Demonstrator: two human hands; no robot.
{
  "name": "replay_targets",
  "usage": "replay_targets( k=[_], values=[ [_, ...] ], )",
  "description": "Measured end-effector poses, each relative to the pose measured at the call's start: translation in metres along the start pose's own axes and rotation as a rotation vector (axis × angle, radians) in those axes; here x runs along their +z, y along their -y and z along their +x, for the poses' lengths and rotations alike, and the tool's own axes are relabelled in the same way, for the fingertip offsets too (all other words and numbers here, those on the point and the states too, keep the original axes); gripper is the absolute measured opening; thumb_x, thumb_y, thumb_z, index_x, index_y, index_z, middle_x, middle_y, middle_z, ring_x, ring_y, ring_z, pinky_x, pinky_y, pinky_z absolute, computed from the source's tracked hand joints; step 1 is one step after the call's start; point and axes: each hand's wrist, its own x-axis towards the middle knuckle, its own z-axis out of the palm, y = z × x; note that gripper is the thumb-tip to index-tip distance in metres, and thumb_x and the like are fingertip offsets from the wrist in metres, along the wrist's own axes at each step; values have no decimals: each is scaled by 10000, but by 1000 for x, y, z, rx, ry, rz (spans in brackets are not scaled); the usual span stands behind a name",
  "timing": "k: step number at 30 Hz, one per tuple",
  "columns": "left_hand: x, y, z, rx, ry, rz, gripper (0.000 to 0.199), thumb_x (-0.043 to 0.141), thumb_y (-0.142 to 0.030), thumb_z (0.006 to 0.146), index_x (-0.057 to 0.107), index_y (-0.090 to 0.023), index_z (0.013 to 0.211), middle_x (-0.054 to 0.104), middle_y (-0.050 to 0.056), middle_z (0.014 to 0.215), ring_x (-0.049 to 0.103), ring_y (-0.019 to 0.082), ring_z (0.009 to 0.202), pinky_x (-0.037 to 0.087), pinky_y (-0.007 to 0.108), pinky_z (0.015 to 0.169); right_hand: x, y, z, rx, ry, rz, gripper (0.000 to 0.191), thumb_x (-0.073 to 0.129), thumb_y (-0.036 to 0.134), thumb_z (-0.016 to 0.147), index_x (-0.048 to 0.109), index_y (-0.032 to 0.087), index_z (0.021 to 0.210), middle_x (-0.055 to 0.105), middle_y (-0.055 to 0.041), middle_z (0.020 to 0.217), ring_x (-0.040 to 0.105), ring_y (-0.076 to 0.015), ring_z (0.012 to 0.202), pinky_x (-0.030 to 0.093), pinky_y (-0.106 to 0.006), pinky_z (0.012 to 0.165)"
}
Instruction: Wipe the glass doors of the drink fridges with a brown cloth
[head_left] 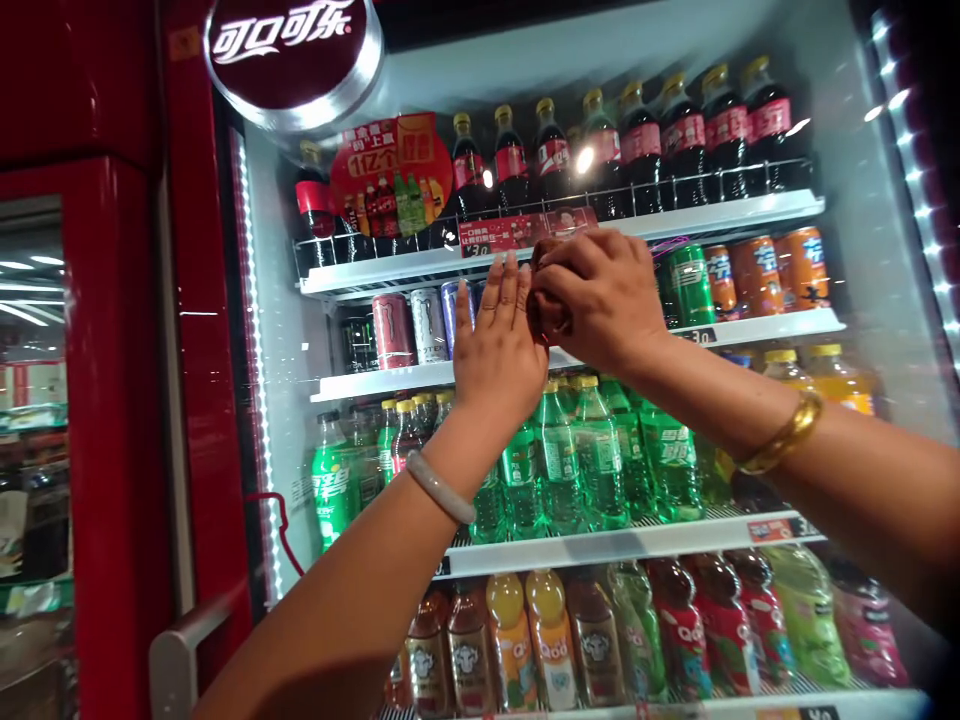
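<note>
My left hand [499, 350] lies flat with its fingers stretched upward, apparently against the glass door of a drinks fridge [277, 225]. A pale bangle [441, 488] circles that wrist. Beside it, almost touching, is my right hand [600, 290], its fingers bent and closed. At those curled fingers shows a dark reddish-brown patch [551, 312]; whether it is a held thing or a reflection in the glass I cannot tell. A gold bangle [784, 435] sits on the right forearm. Both hands cover part of the shelf of cans behind.
Cola bottles [641, 150] line the top shelf, above cans [391, 330] and green bottles [559, 450]. Several juice bottles [551, 640] stand at the bottom. A metal door handle [176, 650] is at lower left, and a round sign [292, 55] at upper left.
</note>
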Motion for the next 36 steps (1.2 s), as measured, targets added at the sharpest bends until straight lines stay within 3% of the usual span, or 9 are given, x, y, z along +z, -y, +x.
replay_targets(
  k=[5,8,12,15,18,21,25,31,36],
  values=[
    [2,-5,0,40,-19,-11,646,305,-245,1032,178,-184,1663,207,79,1734,100,228,1631,-62,494,1344,-27,-39,-40,-231,170,71,203,626,371,914,689,367,1108,696,13,1280,545,-290,1257,392,-508,1021],
    [6,-20,9,65,-13,-25,682,349,-230,1012,159,-201,1667,187,68,1739,85,228,1633,-77,492,1342,-30,-67,-39,-122,127,-4,224,600,423,930,702,308,1093,703,-46,1238,556,-324,1212,405,-519,968],
    [13,-50,32,52,-21,-41,726,372,-202,983,136,-179,1669,166,64,1744,59,230,1636,-98,480,1336,-23,-62,-21,27,58,-46,254,586,396,933,684,279,1135,681,-96,1249,539,-351,1190,400,-543,928],
    [19,-63,36,41,-23,-37,694,349,-218,995,167,-164,1662,171,80,1742,84,229,1635,-71,479,1341,-31,-72,-38,-121,88,6,210,595,354,930,672,319,1123,688,-43,1268,540,-318,1214,392,-525,966],
    [24,-72,34,73,-20,-31,650,316,-239,1014,215,-156,1651,192,87,1736,97,222,1633,-61,479,1344,-44,-111,-63,-271,120,33,185,612,376,929,677,331,1096,702,-8,1253,558,-293,1214,401,-493,979],
    [28,-88,45,110,-15,-45,635,308,-243,1015,249,-143,1639,203,84,1735,83,213,1635,-87,472,1338,-45,-141,-61,-135,84,-33,233,584,430,940,695,291,1091,701,-67,1213,563,-327,1178,420,-509,934],
    [33,-114,73,80,-25,-74,649,336,-218,993,270,-132,1633,217,85,1733,96,220,1634,-86,460,1337,-40,-134,-49,49,42,-73,282,604,422,915,695,265,1130,679,-107,1219,552,-362,1174,438,-547,911],
    [46,-125,81,172,-45,-68,638,287,-234,1013,244,-138,1643,219,78,1733,104,204,1631,-41,423,1349,-63,-172,-86,-228,125,-45,205,639,412,910,705,314,1078,718,-26,1210,590,-287,1162,450,-485,942],
    [52,-124,82,251,-47,-60,616,253,-272,1033,256,-156,1638,228,58,1730,112,181,1628,-29,406,1347,-54,-186,-63,69,-15,-200,292,608,447,913,706,230,1081,697,-124,1122,590,-325,1052,439,-467,785]
  ],
)
